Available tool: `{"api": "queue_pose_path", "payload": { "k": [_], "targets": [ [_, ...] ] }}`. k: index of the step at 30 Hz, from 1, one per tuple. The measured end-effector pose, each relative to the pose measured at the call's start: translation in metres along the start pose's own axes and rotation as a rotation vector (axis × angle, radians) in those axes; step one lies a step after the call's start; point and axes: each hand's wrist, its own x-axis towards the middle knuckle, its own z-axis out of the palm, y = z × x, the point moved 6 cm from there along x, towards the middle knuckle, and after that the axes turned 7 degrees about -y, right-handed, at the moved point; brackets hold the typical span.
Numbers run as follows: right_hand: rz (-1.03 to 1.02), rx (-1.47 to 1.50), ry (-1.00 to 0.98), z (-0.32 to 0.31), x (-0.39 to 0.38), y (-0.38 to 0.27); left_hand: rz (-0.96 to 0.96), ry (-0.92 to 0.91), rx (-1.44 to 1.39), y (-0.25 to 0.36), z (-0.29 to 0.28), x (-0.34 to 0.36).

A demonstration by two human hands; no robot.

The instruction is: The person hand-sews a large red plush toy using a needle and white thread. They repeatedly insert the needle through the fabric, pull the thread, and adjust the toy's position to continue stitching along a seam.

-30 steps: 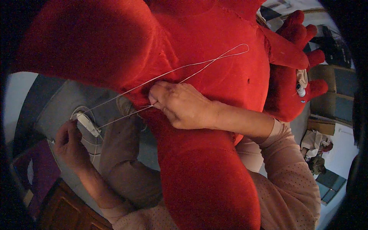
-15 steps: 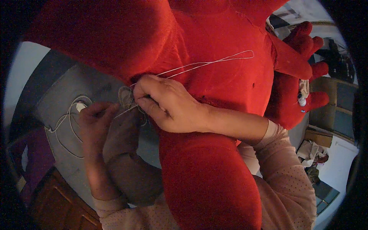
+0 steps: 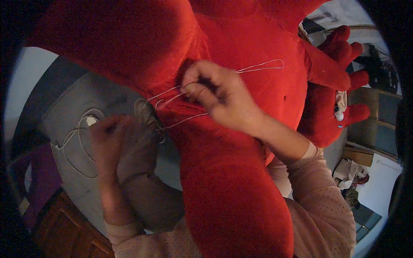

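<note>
A big stuffed figure of red plush [image 3: 241, 185] lies across my lap. My right hand [image 3: 221, 99] is above its seam, slightly blurred, fingers pinched on pale thread [image 3: 165, 92]. Strands run from those fingers to the seam at the left, and another slants from below the hand toward a shoe. A long thread loop [image 3: 264, 66] lies on the plush to the right. No needle can be made out. My left hand [image 3: 109, 139], dim and blurred, is left of the plush with curled fingers; what they hold, if anything, cannot be made out.
On the grey floor at left lies a pale looped cord [image 3: 79, 133] with a small white piece [image 3: 91, 120]. A shoe [image 3: 146, 112] shows beside the plush. A brown panelled wooden piece [image 3: 71, 228] stands lower left; shelves [image 3: 383, 116] and a cardboard box [image 3: 358, 155] are at right.
My right hand has moved right and slightly up from the seam, drawing thread with it. The thread loop on the plush shows less of its length. My left hand has stayed in nearly the same place.
</note>
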Motion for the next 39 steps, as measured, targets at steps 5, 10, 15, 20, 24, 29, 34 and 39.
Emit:
{"api": "queue_pose_path", "payload": {
  "k": [5, 10, 15, 20, 24, 29, 34, 39],
  "targets": [
    [-0.091, -0.485, -0.055, -0.045, -0.013, -0.024, -0.072, 0.190, -0.129, -0.013, -0.034, -0.001],
    [-0.189, -0.613, -0.073, -0.031, -0.021, -0.025, -0.065, 0.195, 0.000, 0.001, -0.037, -0.004],
    [-0.375, -0.750, -0.391, 0.039, -0.009, -0.025, -0.043, 0.233, -0.050, -0.001, -0.037, -0.003],
    [-0.586, -1.125, -0.596, 0.073, 0.008, -0.001, -0.062, 0.214, -0.015, -0.004, -0.037, -0.003],
    [-0.722, -1.093, -0.537, 0.065, 0.016, 0.002, -0.090, 0.178, -0.083, -0.012, -0.042, -0.001],
    [-0.578, -1.184, -0.533, 0.033, 0.025, -0.042, -0.025, 0.313, -0.098, -0.036, -0.067, -0.009],
    [-0.016, -0.440, -0.594, 0.028, -0.003, -0.017, -0.062, 0.475, -0.272, -0.020, -0.073, -0.015],
    [0.024, -0.472, -0.549, 0.048, -0.006, 0.010, 0.004, 0.556, -0.387, -0.027, -0.075, -0.014]
  ]
}}
